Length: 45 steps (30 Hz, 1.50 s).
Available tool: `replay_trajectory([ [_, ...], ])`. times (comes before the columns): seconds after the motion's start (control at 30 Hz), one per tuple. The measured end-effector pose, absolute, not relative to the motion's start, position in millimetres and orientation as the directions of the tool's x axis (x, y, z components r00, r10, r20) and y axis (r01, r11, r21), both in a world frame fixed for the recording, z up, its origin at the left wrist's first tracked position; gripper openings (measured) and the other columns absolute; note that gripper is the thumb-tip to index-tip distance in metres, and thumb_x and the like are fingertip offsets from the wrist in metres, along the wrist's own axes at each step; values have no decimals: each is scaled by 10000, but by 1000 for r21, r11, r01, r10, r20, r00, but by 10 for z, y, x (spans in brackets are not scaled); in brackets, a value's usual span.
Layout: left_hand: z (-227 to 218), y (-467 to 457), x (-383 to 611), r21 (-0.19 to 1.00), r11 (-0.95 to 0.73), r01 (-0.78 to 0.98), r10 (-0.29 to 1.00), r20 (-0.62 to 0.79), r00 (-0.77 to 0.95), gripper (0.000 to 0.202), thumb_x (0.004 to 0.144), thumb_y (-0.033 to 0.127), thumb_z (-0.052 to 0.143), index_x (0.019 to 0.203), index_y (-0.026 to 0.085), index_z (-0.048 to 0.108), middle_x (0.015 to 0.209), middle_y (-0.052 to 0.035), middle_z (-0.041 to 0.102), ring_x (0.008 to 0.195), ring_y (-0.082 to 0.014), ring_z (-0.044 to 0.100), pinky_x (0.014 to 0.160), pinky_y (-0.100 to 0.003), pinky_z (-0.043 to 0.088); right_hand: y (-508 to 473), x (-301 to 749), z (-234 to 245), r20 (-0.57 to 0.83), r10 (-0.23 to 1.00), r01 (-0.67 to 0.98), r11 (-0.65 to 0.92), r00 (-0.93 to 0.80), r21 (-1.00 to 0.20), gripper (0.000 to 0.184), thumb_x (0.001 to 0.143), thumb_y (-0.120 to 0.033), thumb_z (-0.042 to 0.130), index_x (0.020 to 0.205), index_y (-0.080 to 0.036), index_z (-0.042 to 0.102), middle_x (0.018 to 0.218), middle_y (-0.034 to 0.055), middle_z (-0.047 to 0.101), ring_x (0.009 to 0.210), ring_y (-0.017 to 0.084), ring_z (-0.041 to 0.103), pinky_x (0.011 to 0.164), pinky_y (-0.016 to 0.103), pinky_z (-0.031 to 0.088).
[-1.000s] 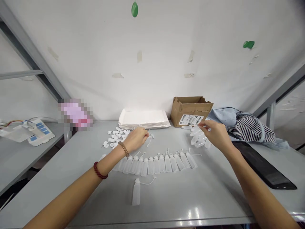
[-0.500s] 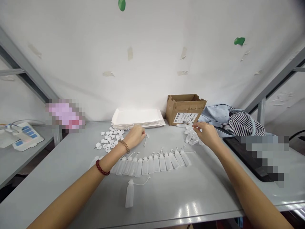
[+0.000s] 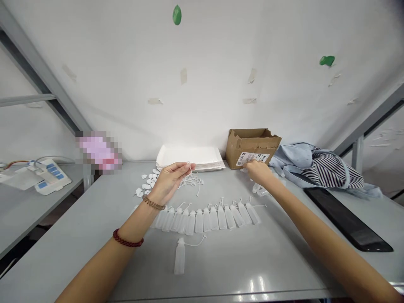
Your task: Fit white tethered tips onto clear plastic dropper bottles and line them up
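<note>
My left hand [image 3: 168, 179] is raised a little above the grey table [image 3: 94, 235], palm up, its fingers pinched on a thin white string [image 3: 189, 168] whose loose end hangs toward a small tangle of strings [image 3: 192, 182]. My right hand [image 3: 257, 171] reaches to the far right over a pile of small translucent bottles [image 3: 260, 189] by the cardboard box [image 3: 251, 147]; its fingers are curled and I cannot see what they hold. A curved row of several small bottles [image 3: 205, 216] lies between my arms. One single bottle [image 3: 179, 257] lies nearer me.
White caps [image 3: 147, 185] are scattered left of my left hand. A stack of white sheets [image 3: 189, 156] sits at the back wall. Striped and blue cloth [image 3: 325, 168] and a black flat slab [image 3: 347, 219] lie on the right. A device [image 3: 47, 179] rests on the left bench.
My left hand has lifted off the table and turned palm up with a string pinched in it. My right hand has moved left and farther back, toward the box.
</note>
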<state>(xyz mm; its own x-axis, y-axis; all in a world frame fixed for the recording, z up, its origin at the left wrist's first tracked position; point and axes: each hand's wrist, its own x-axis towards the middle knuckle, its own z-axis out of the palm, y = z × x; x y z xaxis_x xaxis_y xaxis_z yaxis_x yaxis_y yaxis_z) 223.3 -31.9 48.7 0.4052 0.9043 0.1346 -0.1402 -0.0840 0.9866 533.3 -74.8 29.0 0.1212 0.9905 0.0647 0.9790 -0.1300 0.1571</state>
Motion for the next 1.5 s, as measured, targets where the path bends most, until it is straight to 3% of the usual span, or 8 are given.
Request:
replay_trajectory([
  [0.17, 567, -380, 2125, 962, 26, -273, 904, 94, 418, 178, 734, 356, 737, 813, 198, 716, 952, -40, 728, 975, -166, 634, 937, -313, 454, -796, 5299, 306, 131, 989, 989, -83, 67, 122, 290, 908, -293, 556, 1160, -149, 559, 1163, 92, 587, 985, 214, 604, 826, 413, 517],
  [0.3, 649, -494, 2098, 959, 53, -277, 897, 77, 436, 144, 733, 299, 749, 782, 166, 722, 849, -42, 723, 864, -143, 636, 870, -278, 471, -967, 5072, 374, 301, 953, 1000, 20, -24, 17, 214, 869, -134, 555, 1073, -94, 609, 1045, 143, 651, 992, 258, 613, 845, 392, 509],
  [0.5, 702, -706, 2170, 991, 11, -137, 869, 58, 491, 148, 720, 275, 755, 811, 184, 682, 785, -19, 724, 779, -143, 652, 775, -270, 492, -1374, 4426, 317, 536, 823, 956, 279, -186, -97, 221, 907, -208, 492, 1116, -168, 553, 1067, 111, 644, 984, 204, 624, 845, 329, 523],
  [0.63, 663, -834, 2245, 993, -112, 41, 843, 73, 533, 242, 712, 318, 745, 914, 194, 692, 851, -36, 731, 816, -192, 672, 777, -318, 531, -1514, 4182, 272, 723, 632, 844, 520, -279, -129, 258, 889, -135, 495, 1144, -160, 532, 976, 132, 656, 869, 224, 648, 736, 347, 553],
  [0.8, 605, -919, 2304, 946, -280, 167, 821, 145, 553, 208, 724, 349, 721, 881, 213, 712, 860, -35, 726, 840, -211, 669, 744, -314, 558, -1565, 4134, 251, 739, 606, 823, 553, -294, -126, 314, 886, -111, 489, 1194, -172, 498, 973, 130, 655, 851, 222, 651, 701, 348, 561],
  [1.37, 576, -1001, 2349, 915, -317, 250, 814, 128, 566, 137, 784, 326, 654, 772, 200, 706, 756, -16, 715, 734, -187, 664, 634, -263, 532, -1623, 4087, 97, 700, 616, 821, 567, -362, -74, 463, 896, -39, 410, 1335, -186, 429, 1013, 155, 632, 877, 208, 656, 625, 291, 562],
  [1.43, 587, -1008, 2345, 879, -391, 272, 801, 179, 572, 135, 782, 323, 657, 770, 198, 707, 740, -14, 713, 706, -181, 655, 618, -259, 521, -1634, 4068, 122, 710, 631, 784, 594, -313, -183, 432, 890, -50, 435, 1293, -192, 494, 1021, 155, 634, 891, 216, 656, 652, 311, 563],
  [1.5, 614, -1009, 2325, 833, -478, 278, 759, 233, 608, 147, 802, 334, 642, 791, 206, 712, 754, -11, 717, 702, -175, 649, 617, -256, 509, -1658, 4035, 203, 667, 724, 668, 585, -177, -459, 365, 882, -98, 495, 1222, -210, 567, 1007, 128, 645, 891, 211, 656, 700, 330, 562],
])
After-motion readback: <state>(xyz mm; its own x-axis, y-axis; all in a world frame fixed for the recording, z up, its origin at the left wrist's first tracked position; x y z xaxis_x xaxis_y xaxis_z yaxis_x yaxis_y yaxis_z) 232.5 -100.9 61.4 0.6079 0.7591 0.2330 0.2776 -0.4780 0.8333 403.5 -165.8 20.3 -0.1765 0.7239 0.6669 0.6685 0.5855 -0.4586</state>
